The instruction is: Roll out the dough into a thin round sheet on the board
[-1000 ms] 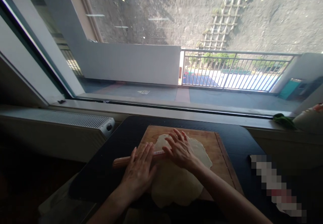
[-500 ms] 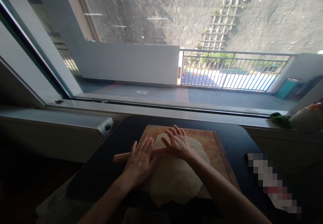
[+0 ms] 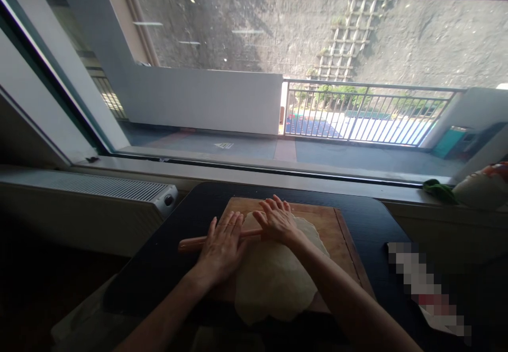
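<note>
A wooden rolling pin (image 3: 192,244) lies slantwise over a wide, thin sheet of dough (image 3: 273,283). My left hand (image 3: 222,246) rests flat on the pin, fingers stretched forward, and the pin's left end sticks out beyond it. Farther along, my right hand (image 3: 278,222) lies on the pin with its fingers spread above the dough's far part; it hides the pin's other end. Beneath the dough is a wooden cutting board (image 3: 325,218), and the sheet's near edge hangs past the board's front.
The board stands on a black table (image 3: 369,219) by a large window. A pixelated flat item (image 3: 420,283) is on the table's right side. At the left is a white radiator (image 3: 119,188). A green cloth (image 3: 438,190) and a pale container (image 3: 480,188) sit on the right sill.
The rolling pin and my left hand have shifted slightly away from me over the dough. My right hand stays in nearly the same place.
</note>
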A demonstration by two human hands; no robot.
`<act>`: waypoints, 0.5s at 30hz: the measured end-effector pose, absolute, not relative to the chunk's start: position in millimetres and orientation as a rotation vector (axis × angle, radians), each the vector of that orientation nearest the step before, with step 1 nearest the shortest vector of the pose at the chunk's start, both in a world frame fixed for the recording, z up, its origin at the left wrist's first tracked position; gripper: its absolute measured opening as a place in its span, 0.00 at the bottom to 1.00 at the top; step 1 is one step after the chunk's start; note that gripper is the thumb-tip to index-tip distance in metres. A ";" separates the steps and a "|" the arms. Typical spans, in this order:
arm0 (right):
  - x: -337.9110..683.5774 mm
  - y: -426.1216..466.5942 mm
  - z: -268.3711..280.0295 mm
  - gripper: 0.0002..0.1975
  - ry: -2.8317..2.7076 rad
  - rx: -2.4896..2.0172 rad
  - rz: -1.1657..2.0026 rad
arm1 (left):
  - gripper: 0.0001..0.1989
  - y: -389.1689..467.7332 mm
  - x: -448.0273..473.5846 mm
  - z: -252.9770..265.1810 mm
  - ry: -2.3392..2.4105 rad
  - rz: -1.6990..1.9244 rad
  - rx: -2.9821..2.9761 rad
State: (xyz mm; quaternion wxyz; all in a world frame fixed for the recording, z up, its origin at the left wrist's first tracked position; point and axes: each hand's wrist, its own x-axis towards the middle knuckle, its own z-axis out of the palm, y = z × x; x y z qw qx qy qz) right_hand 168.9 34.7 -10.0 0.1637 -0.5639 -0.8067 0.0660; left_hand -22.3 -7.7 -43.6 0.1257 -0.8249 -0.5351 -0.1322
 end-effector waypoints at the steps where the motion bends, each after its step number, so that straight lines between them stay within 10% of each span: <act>1: 168.2 36.7 -8.9 0.28 -2.296 -1.620 0.193 | 0.30 -5.9 -21.5 -42.6 -1.567 -0.379 -2.404; 15: 170.3 43.7 -7.6 0.27 -2.285 -1.606 0.324 | 0.31 1.4 -16.2 -43.1 -1.585 -0.386 -2.433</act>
